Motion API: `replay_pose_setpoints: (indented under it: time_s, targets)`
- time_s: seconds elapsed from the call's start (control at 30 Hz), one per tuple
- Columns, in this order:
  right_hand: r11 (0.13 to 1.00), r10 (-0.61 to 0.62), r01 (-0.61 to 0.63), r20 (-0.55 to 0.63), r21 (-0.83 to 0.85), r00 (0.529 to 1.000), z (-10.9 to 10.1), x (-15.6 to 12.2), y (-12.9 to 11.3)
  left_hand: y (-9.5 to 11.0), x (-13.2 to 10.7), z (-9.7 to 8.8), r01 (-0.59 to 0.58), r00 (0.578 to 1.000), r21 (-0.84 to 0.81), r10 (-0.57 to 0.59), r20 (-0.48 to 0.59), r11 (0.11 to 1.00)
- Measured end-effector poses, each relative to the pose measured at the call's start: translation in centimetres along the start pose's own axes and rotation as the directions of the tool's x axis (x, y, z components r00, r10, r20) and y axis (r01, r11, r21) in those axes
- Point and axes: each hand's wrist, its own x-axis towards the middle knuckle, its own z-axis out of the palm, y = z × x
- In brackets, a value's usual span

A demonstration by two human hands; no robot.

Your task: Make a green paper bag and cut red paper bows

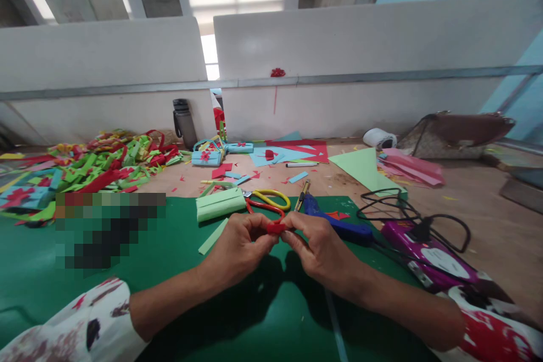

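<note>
Between my fingertips is a small folded piece of red paper [276,228]. My left hand [248,241] pinches its left end, and my right hand [310,244] pinches the right end. Both hands are raised a little over a green mat [169,300]. Just behind them lie scissors with red and yellow handles [274,199], partly hidden by my fingers. A folded light green paper piece [220,205] rests left of the scissors, with a green paper strip [213,236] in front of it. A blue glue gun [339,225] lies behind my right hand, near a yellow utility knife [302,195].
A heap of coloured paper scraps [127,164] fills the back left. Small blue paper bags with red flowers [206,155] stand near a dark bottle [184,124]. At right are a purple power strip [436,257] with black cables, a tape roll [379,138] and a handbag [458,136].
</note>
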Motion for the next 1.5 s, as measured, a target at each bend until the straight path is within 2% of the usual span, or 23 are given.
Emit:
replay_pose_setpoints:
  time_s: [0.17,0.57,0.73,0.8,0.9,0.97,1.1,1.3,1.5]
  targets:
    - [0.999,-0.024,0.023,-0.015,-0.025,1.0,0.1,0.0,-0.1,0.2,-0.1,0.0,-0.074,0.997,0.054,0.073,0.01,0.996]
    - [0.997,0.081,-0.081,-0.039,0.007,0.996,-0.6,0.1,-0.3,0.8,0.0,-1.1,0.035,0.999,0.011,-0.035,-0.002,0.999]
    - [0.931,0.288,-0.261,-0.072,0.256,0.955,-0.8,0.8,0.0,0.8,0.3,-1.5,0.054,0.99,-0.1,-0.066,-0.122,0.994]
    - [0.898,0.327,-0.29,-0.062,0.33,0.943,-0.7,0.9,-0.1,0.8,0.3,-1.0,0.077,0.989,-0.161,-0.096,-0.115,0.984]
    - [0.858,0.333,-0.286,-0.038,0.426,0.942,-0.3,0.7,-0.6,0.7,0.1,0.0,0.123,0.985,-0.23,-0.146,-0.086,0.965]
    - [0.847,0.321,-0.273,-0.029,0.456,0.947,0.0,0.4,-1.0,0.5,-0.1,0.6,0.137,0.973,-0.27,-0.181,-0.144,0.953]
    - [0.873,0.259,-0.228,-0.013,0.431,0.966,0.4,0.0,-1.3,0.2,-0.3,0.9,0.148,0.971,-0.364,-0.204,-0.121,0.92]
    - [0.914,0.234,-0.198,-0.061,0.355,0.97,0.4,-0.2,-1.1,0.9,-0.1,0.3,0.099,0.982,-0.145,-0.121,-0.148,0.984]
    - [0.957,0.154,-0.131,-0.072,0.26,0.985,0.3,-0.1,-0.3,0.2,0.0,0.4,0.155,0.983,-0.145,-0.167,-0.074,0.977]
